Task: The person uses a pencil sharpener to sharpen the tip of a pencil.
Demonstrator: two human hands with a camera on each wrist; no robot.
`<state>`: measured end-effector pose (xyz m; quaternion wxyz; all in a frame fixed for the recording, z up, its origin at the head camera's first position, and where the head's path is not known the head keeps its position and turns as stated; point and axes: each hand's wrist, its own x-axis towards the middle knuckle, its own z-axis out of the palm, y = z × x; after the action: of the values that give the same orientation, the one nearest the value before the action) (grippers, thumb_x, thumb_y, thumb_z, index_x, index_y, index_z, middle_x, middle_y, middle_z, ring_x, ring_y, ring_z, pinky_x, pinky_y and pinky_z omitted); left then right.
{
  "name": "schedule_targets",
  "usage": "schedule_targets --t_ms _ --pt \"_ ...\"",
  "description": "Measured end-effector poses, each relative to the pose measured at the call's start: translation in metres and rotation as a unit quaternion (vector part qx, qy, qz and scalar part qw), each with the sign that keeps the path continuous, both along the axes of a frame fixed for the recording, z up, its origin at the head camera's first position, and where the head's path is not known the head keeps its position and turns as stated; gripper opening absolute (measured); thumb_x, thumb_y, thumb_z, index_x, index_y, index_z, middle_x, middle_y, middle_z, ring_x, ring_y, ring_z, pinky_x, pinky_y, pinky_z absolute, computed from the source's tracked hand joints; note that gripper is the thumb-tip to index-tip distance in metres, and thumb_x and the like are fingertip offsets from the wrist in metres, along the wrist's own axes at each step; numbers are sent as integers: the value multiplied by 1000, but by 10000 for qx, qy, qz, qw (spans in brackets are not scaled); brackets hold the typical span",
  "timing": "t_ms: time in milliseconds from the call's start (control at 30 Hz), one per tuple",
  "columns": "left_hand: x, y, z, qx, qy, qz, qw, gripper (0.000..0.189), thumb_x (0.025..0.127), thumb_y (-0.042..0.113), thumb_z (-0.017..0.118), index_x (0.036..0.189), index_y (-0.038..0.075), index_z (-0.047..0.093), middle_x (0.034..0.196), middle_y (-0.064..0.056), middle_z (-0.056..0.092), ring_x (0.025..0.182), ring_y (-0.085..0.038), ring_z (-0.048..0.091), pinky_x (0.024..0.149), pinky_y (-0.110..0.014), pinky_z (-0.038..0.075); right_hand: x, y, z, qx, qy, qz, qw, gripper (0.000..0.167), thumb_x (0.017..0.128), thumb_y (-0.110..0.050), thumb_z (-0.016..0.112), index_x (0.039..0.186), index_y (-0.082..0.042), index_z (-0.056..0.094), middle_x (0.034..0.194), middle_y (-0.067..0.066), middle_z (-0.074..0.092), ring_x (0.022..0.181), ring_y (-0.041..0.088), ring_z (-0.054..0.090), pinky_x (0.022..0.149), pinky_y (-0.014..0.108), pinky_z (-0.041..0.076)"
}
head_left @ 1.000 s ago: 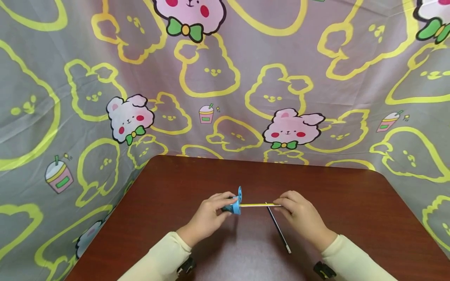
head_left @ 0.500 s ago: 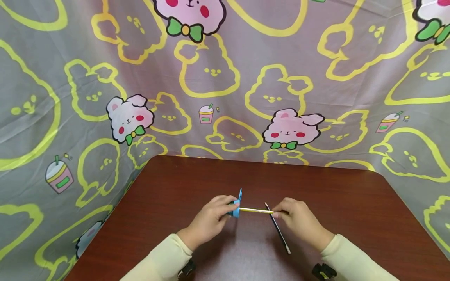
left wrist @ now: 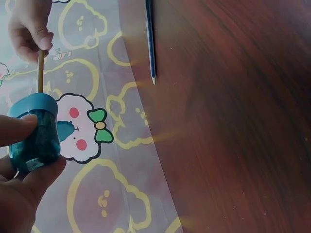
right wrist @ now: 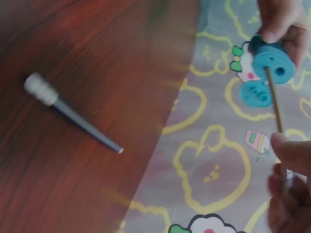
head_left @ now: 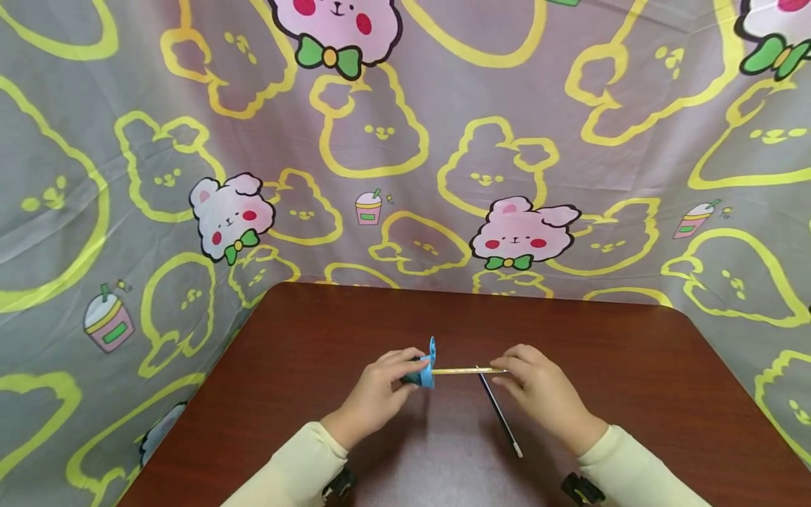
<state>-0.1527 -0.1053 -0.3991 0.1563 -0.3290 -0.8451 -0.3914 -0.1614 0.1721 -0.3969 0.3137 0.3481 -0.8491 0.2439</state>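
Note:
My left hand [head_left: 380, 387] grips a teal pencil sharpener [left wrist: 39, 136] by its rounded, see-through body. Its flip lid [right wrist: 256, 93] hangs open from the rim, and the top face has a larger and a smaller hole. A yellow pencil [head_left: 459, 371] runs level into one of these holes, its tip hidden inside. Toward the pencil's other end, the fingers and thumb of my right hand [head_left: 541, 391] pinch it; a silvery band shows near them in the right wrist view. On the table beneath lies a dark pencil [head_left: 498, 412] with a white eraser end, touched by neither hand.
A reddish-brown wooden table [head_left: 355, 317] with rounded far corners carries the dark pencil. Behind it and along both sides hangs a grey cloth [head_left: 431, 190] printed with yellow outlines and cartoon rabbits. Dark straps [head_left: 581, 487] sit at both wrists.
Half a second ago the yellow pencil sloped down to the right; now it is level, with my right hand slightly higher and farther right. The sharpener has risen slightly. The dark pencil stays put.

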Motion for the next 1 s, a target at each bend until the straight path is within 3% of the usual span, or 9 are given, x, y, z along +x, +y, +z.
schedule_targets --t_ms 267,367,467,533,600,700,767,900,1000 --pt "1 -3 -2 403 -736 -41 9965 43 76 -12 73 118 -1 68 121 -12 65 107 -25 61 69 -22 52 -4 -1 -9 -19 1466 511 9879 41 103 -29 45 84 -5 73 79 -1 56 70 13 54 59 21 47" --pt "1 -3 -4 85 -401 -162 9990 44 76 -12 73 119 -2 67 122 -12 64 109 -26 60 66 -19 50 -2 -2 -11 -154 974 523 9938 26 96 -23 60 81 -7 73 75 -3 56 66 9 53 56 18 45" --pt "1 -2 -7 -371 341 -285 9983 46 75 -13 74 119 -1 67 122 -10 65 114 -26 58 76 -22 53 1 0 -8 -336 -546 511 9966 7 83 -14 75 77 -10 73 72 -9 59 64 2 53 55 17 44" --pt "0 -2 -9 -657 903 -367 9931 47 74 -14 74 118 0 68 121 -9 65 114 -25 58 85 -24 52 1 2 -5 -536 -2165 620 9728 6 76 -6 79 77 -7 73 70 -10 60 62 1 51 54 18 43" --pt "1 -2 -12 -874 1390 -424 9855 48 72 -14 74 117 1 69 119 -8 65 114 -25 58 92 -27 50 -1 4 -1 -784 -3767 616 9210 6 79 -6 76 77 -2 72 66 -9 59 59 2 49 51 19 41" --pt "1 -2 -13 -893 1652 -424 9813 48 70 -17 74 115 2 70 116 -7 66 112 -24 59 92 -27 50 -3 4 4 -834 -4831 377 8708 11 82 -8 73 80 2 71 64 -4 57 57 5 47 51 21 39" --pt "1 -2 -11 -789 1519 -329 9847 48 71 -16 74 115 3 71 116 -6 66 113 -23 59 92 -28 50 -4 2 4 -672 -4496 179 8905 9 83 -10 73 82 -1 73 68 -5 60 61 6 51 54 23 43" --pt "0 -2 -5 -499 867 -82 9950 46 74 -13 74 116 4 70 119 -5 66 114 -23 58 85 -26 53 -2 -3 3 -91 -2213 -259 9748 13 77 -10 79 89 -11 76 84 -10 64 75 4 57 63 24 48" --pt "-1 -1 -2 -228 327 -40 9992 44 75 -12 74 117 3 70 120 -8 65 111 -24 59 73 -21 53 -2 -2 -1 113 -436 -127 9989 14 77 -11 80 91 -10 75 88 -6 61 78 9 58 64 26 50"
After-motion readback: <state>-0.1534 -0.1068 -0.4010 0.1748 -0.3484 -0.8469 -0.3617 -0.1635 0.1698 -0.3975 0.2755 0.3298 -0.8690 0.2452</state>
